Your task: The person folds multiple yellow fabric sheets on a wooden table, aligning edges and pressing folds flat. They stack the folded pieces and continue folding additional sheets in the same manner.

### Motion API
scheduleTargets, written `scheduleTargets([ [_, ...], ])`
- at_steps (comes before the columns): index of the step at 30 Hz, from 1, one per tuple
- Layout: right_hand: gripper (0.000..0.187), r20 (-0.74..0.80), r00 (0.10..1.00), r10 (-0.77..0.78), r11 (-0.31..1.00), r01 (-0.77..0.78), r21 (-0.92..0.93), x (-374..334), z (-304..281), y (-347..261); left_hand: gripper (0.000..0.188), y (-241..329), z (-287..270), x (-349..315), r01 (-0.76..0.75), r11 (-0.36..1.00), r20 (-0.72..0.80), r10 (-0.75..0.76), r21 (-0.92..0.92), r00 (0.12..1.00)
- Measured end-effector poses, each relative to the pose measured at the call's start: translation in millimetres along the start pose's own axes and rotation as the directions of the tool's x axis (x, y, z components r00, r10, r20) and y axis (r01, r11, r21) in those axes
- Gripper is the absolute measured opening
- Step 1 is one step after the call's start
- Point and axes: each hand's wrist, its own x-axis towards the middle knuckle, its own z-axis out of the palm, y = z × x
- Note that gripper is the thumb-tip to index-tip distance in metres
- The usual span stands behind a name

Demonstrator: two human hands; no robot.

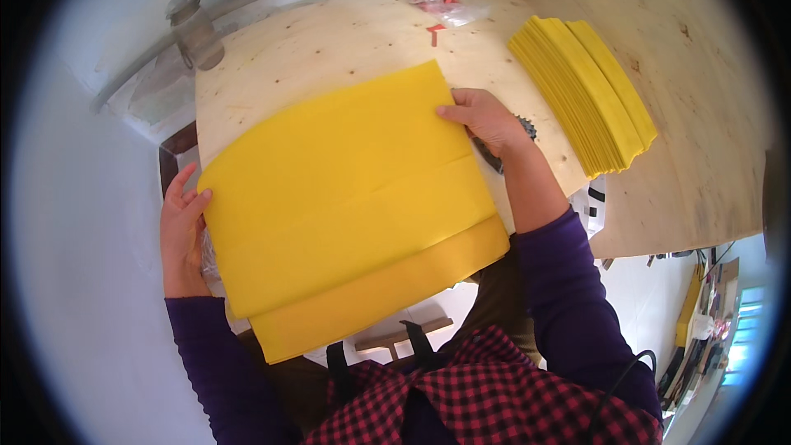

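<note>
At the far left of the frame, a little below the middle, the left hand point(183, 222) is open, its fingers spread and pointing up, its fingertips and palm edge resting against the left edge of a large yellow sheet point(346, 198). The purple sleeve of that arm comes up from the lower left. Above it, in the upper left, a clear bottle with a grey cap point(196, 29) stands at the corner of the pale plywood bench point(329, 41), beside a curved metal rail.

The yellow sheet fills the centre of the frame, lying tilted on the bench with its lower edge hanging over the near side; a fold line crosses it, and a narrower band of the same yellow shows below as an under layer.

Right of centre, the right hand point(486, 119) pinches the sheet's upper right corner, thumb on top and fingers curled beneath, over a dark toothed object that is mostly hidden. At top centre lies a clear plastic bag with red bits point(441, 0). Further right, in the upper right, a fanned stack of folded yellow sheets point(585, 95) rests on the bench, apart from the hand.
</note>
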Motion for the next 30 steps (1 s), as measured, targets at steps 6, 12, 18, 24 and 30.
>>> scheduleTargets([
  [6,0.024,-0.035,0.999,-0.011,1.000,0.011,-0.016,6,-4,-1,0.058,-10,3,14,-0.071,0.997,0.022,0.072,-0.042,0.997],
  [12,0.022,0.015,1.000,0.013,0.994,-0.015,0.109,11,-8,0,0.057,-11,2,12,-0.070,0.997,-0.005,0.070,-0.026,0.998],
  [18,0.025,0.057,0.997,-0.043,0.982,0.031,0.184,8,-12,1,0.054,-12,-3,13,-0.069,0.996,0.017,0.068,0.054,0.998],
  [24,0.023,0.040,0.993,-0.115,0.990,0.111,0.087,2,-10,-2,0.051,-4,1,5,-0.021,0.993,-0.024,0.023,0.113,0.999],
  [30,0.023,-0.008,0.997,-0.078,0.997,0.078,-0.024,-2,-7,-8,0.041,-4,-6,5,0.013,0.995,-0.026,-0.011,0.099,1.000],
])
